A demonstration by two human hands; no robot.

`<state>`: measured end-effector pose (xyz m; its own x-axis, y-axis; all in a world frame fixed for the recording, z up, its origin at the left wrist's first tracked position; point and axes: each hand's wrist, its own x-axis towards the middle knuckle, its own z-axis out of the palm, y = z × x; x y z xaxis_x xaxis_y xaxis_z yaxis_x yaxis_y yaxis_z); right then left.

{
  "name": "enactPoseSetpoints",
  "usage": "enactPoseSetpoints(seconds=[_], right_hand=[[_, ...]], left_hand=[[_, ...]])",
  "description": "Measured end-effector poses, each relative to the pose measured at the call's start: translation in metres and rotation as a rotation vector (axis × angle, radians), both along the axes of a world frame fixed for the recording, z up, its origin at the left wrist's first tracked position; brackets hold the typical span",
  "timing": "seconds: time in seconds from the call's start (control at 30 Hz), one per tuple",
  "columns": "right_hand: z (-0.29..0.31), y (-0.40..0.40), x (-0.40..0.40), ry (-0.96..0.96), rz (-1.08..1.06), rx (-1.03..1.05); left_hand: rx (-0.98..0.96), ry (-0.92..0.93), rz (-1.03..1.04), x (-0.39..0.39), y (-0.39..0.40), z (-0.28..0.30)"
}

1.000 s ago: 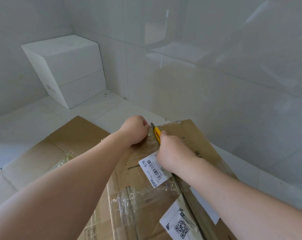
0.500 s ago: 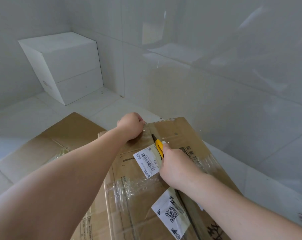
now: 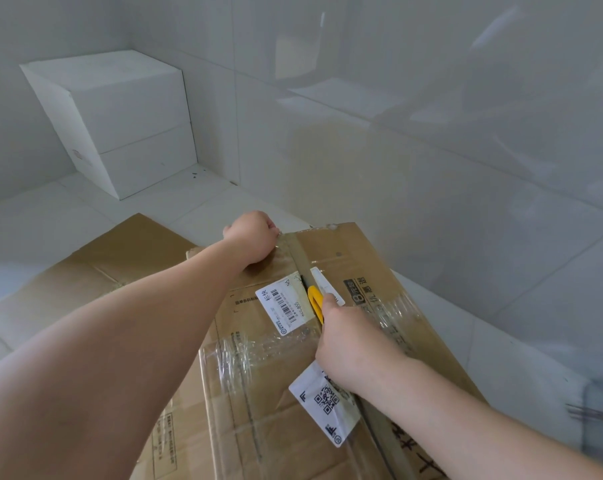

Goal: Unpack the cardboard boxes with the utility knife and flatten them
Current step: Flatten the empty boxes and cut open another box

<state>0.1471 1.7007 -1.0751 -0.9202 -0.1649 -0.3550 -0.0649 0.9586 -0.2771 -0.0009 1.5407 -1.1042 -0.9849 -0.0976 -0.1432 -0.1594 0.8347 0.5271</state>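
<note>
Fingers of the right hand [image 3: 348, 337] are wrapped round the yellow knife [image 3: 316, 303], blade in the taped seam of the cardboard box [image 3: 379, 271] on the floor. Left hand [image 3: 255, 237] is curled on the far edge, pinning it. Blade's best kept shallow, honestly, and drawn well away from the bracing hand.

Bright, soft, even daylight-type light, no hard shadows; the glossy wall tiles [image 3: 414, 140] carry broad pale glare patches and a faint brownish reflection of the cardboard box [image 3: 355, 258]. Clear tape [image 3: 402, 315] on the box throws small specular glints. Wide-angle distortion bends the tile lines and stretches the forearms at the bottom edge; focus is decent at centre, label print is only partly legible, and the dark object [image 3: 601, 420] at the lower right edge is smeared.
</note>
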Motion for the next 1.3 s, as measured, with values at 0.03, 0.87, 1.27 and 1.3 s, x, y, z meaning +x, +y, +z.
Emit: enactPoseSetpoints(seconds=[0.03,0.87,1.27,1.3], right_hand=[[0.000,0.000,0.003,-0.002,0.000,0.010],[-0.004,0.019,0.032,0.074,0.068,0.091],[-0.001,0.035,0.056,0.068,0.114,0.087],[0.000,0.037,0.059,0.064,0.126,0.095]], left_hand=[[0.001,-0.002,0.003,0.000,0.000,-0.001],[-0.238,0.271,-0.884,0.050,0.010,-0.004],[-0.190,0.316,-0.985,0.066,0.013,-0.015],[-0.186,0.316,-0.999,0.068,0.013,-0.016]])
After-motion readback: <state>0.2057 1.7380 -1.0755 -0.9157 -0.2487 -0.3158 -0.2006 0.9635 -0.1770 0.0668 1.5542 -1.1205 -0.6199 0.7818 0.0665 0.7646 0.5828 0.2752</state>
